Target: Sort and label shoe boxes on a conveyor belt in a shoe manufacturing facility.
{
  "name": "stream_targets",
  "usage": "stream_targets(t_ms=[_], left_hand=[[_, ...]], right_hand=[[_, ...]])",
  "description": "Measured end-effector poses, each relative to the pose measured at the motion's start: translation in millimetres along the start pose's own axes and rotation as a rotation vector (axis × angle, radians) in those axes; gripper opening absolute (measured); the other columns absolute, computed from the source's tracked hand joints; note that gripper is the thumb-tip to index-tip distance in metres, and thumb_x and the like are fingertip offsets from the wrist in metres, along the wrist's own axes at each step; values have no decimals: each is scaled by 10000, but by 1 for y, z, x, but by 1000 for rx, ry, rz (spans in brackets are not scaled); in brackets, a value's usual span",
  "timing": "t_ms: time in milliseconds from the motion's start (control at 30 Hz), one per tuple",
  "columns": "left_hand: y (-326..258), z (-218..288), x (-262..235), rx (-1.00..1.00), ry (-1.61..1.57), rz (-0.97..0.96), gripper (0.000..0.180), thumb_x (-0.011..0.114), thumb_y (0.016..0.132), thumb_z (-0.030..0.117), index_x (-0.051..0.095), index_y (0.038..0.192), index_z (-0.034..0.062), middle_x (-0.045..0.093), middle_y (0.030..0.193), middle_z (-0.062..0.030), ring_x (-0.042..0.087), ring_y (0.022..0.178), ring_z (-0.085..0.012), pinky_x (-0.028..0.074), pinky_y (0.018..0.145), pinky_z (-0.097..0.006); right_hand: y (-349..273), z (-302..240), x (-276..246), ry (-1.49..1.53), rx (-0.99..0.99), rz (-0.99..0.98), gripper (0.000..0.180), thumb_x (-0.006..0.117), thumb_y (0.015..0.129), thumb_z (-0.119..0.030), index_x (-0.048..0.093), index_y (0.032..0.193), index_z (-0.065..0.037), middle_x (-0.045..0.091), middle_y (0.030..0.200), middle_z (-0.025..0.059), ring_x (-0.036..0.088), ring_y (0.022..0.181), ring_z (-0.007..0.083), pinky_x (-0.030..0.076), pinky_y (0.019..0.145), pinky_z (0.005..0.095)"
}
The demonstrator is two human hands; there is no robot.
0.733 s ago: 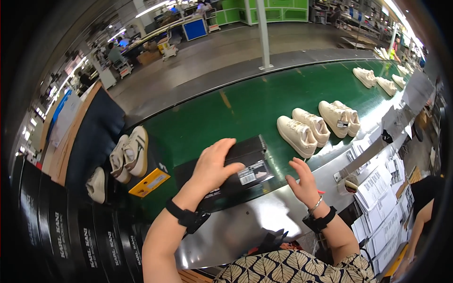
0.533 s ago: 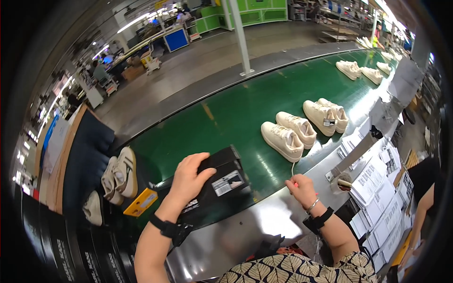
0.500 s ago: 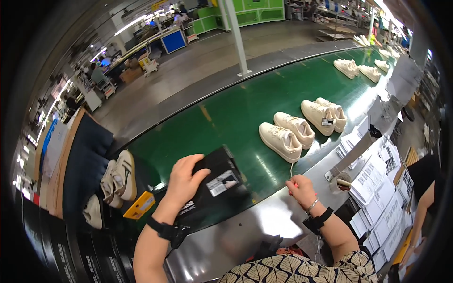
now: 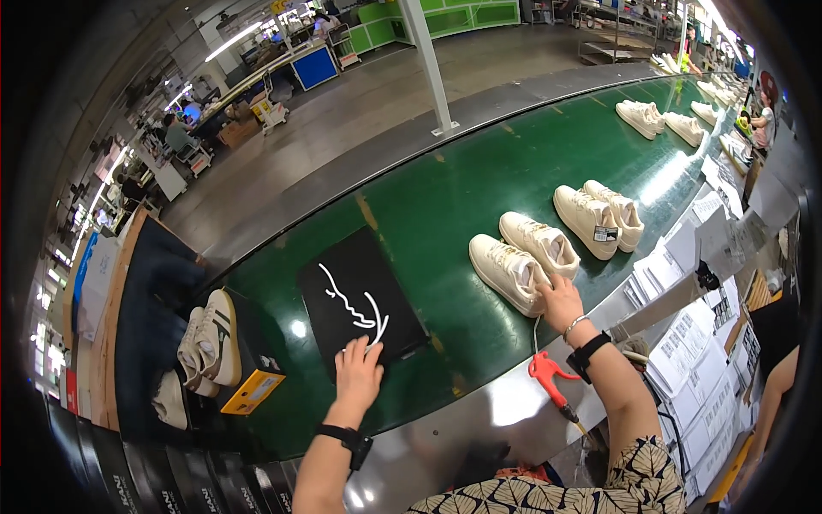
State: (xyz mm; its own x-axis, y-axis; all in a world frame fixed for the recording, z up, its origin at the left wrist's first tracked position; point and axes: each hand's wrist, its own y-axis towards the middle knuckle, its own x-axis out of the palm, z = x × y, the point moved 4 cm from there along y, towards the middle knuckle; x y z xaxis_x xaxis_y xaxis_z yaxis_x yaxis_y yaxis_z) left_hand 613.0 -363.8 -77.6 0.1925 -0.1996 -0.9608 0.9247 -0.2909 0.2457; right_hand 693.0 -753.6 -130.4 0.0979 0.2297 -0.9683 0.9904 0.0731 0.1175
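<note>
bare green conveyor belt (image 4: 445, 206) lies open between the black shoebox (image 4: 360, 295) and the cream sneaker pair (image 4: 524, 257); beyond the shoebox too.

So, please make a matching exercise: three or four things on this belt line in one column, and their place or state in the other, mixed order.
Things:
1. black shoebox
2. nearest cream shoe
3. red tool
4. striped shoes

Places or states:
a. on the metal ledge, by the right wrist
b. touched by the left hand
c. on an open box at far left
d. touched by the right hand

Pairs: 1-b, 2-d, 3-a, 4-c
</note>
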Motion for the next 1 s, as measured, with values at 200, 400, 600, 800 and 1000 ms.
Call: stream_targets(t_ms=[200,400,600,800,1000], left_hand=[[-20,-7,37,-311,-63,-235,620,692,733,213,431,1296,212,311,1391,-130,284,1285,-366,294,931,-649],[-28,-5,40,-371,4,-398,722,706,728,219,341,1351,240,232,1438,-117,206,1335,-342,270,960,-665],[-24,-1,42,-440,-10,-448,768,705,729,239,295,1379,262,181,1471,-86,145,1366,-310,237,959,-669],[-28,2,52,-447,-47,-377,788,703,726,208,278,1388,247,168,1471,-100,130,1368,-330,219,964,-689],[-49,10,30,-281,-156,-158,631,654,742,173,399,1319,176,333,1389,-123,290,1295,-320,325,944,-567]], right_hand=[[36,27,15,-240,-88,-176,252,591,760,-252,666,995,-302,418,1265,185,340,1225,362,274,993,462],[62,27,6,-229,-56,-484,190,563,775,-246,678,891,-344,543,1024,92,496,1081,268,221,1008,532],[72,22,-3,-86,-235,-391,135,640,680,-250,662,814,-256,611,853,48,579,929,240,358,884,448],[77,-74,-49,323,-277,-189,194,667,667,-200,666,851,-139,644,829,133,621,804,328,482,721,406],[52,-224,-55,502,-523,99,129,638,682,-135,639,809,-161,615,763,112,603,715,319,450,654,417]])
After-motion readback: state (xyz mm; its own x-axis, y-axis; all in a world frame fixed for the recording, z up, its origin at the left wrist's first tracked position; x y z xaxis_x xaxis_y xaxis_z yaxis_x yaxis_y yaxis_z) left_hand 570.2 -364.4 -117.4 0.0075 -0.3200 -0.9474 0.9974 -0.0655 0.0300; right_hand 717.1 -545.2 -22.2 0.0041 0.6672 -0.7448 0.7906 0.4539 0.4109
